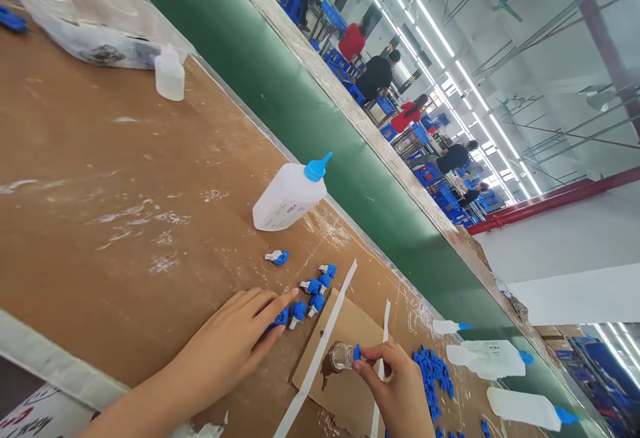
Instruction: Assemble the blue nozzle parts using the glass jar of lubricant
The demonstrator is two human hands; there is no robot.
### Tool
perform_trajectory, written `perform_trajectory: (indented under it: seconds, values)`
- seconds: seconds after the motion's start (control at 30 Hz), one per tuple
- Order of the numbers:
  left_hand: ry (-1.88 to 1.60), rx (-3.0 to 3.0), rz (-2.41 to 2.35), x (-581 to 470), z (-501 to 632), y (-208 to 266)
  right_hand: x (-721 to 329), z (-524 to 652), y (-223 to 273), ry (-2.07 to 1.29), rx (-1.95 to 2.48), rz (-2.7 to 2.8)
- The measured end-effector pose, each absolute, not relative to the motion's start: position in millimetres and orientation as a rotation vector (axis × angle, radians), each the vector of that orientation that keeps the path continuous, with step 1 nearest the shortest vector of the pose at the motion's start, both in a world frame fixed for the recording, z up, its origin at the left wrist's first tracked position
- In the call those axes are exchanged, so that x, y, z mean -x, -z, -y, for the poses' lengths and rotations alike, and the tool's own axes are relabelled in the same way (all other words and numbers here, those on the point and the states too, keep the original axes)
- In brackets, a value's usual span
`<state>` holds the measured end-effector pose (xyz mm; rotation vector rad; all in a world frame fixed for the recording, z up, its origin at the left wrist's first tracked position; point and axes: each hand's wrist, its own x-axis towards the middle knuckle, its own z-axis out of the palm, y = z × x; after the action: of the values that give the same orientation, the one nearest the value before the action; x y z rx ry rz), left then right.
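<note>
My right hand (400,385) pinches a small blue plastic part (357,352) between thumb and fingertips, right at the mouth of a small clear jar (342,356). Under the jar is a cardboard piece (361,321) crossed by white strips, with a dark wet stain beside the jar. To the left, my left hand (235,335) rests low over the table, thumb and index finger closed around another blue part (281,319), which they partly hide. Several blue parts with grey-white ends (299,311) sit just beyond its fingertips, and a single one (278,257) lies farther off.
A white bottle with a blue nozzle (290,198) stands by the green belt (280,91). A heap of blue parts (430,378) lies right of the cardboard. More bottles (525,408) are at the right, a small white bottle (170,78) and plastic bag (95,31) at upper left. People sit far behind.
</note>
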<state>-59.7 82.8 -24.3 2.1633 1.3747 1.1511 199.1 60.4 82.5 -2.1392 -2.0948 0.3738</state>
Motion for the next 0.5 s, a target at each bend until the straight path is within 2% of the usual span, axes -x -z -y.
perform_trajectory:
  seconds: [0.17, 0.33, 0.5]
  values:
    - [-1.092, -2.126, -1.359, 61, -83, 23, -190, -69, -84, -0.462, 2.285, 2.075]
    - [-1.17, -2.102, -1.317, 62, -86, 21, -186, -72, -87, -0.447, 2.251, 2.051]
    - [-1.245, -1.617, -1.171, 61, -75, 10, -200, -58, -86, -0.558, 2.089, 1.861]
